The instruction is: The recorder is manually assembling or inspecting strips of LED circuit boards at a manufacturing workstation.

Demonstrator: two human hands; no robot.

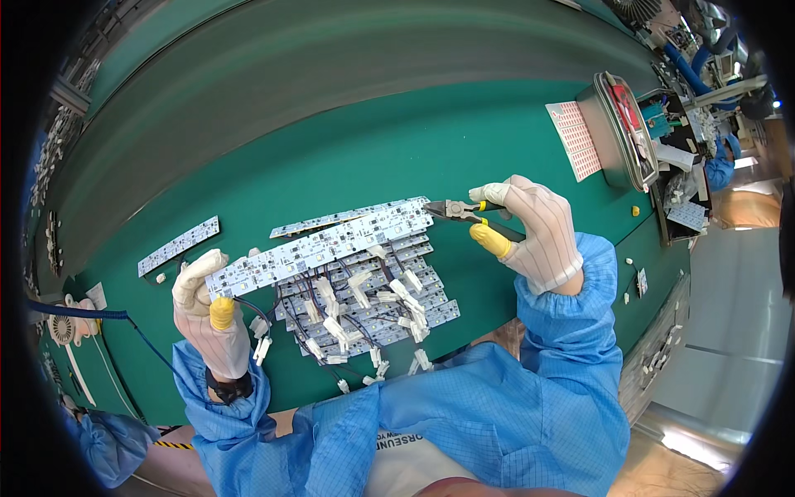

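My left hand (209, 302), gloved with a yellow fingertip cover, grips the left end of a long white circuit board strip (323, 244). In my gloved right hand (534, 228) are diagonal cutting pliers (460, 210) with black and yellow handles; their jaws are at the strip's right end. Below the raised strip lies a stack of similar circuit boards (431, 311) with dark wires and white connectors (358, 290). A pair of connectors (262, 348) hangs on wires near my left hand. Another board strip (286, 225) shows just behind the held one.
A separate circuit board piece (178, 246) lies on the green mat (397, 132) at left. At far right stand a metal box (617, 132) with tools and a sheet of red labels (573, 141). A dark blue coiled cord (79, 311) crosses the left side; a co-worker's blue sleeve (112, 443) shows lower left.
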